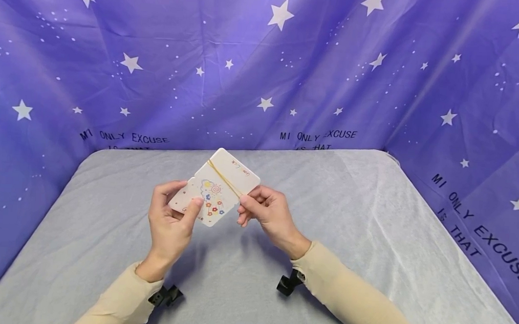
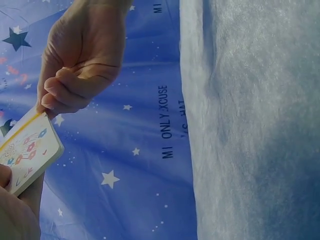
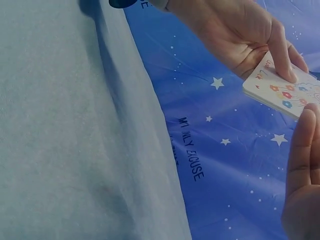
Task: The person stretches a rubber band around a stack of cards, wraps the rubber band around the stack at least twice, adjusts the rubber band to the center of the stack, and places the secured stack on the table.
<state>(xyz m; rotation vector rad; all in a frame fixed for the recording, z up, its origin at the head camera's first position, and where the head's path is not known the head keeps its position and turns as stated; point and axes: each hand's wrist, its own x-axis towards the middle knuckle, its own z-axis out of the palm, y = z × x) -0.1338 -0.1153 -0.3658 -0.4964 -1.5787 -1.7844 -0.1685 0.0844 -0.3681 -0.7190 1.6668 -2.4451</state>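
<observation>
A small white notebook (image 1: 228,165) with rounded corners, printed with a sun, a cloud and colourful flowers, is held tilted above the table. My left hand (image 1: 170,230) grips its lower left part, thumb across the printed cover and the other fingers behind. A thin yellow elastic band (image 1: 223,177) runs over the cover. At the right edge of the notebook, my right hand (image 1: 272,214) pinches the band between thumb and fingers. The left wrist view shows these fingertips right at the corner where the band (image 2: 20,131) meets the edge. The notebook's back is hidden.
A table with a light grey cloth (image 1: 349,211) lies under both hands. Purple curtains (image 1: 231,33) with white stars and printed lettering stand behind it and along the sides. Black wrist cameras (image 1: 288,283) are strapped at both beige sleeves.
</observation>
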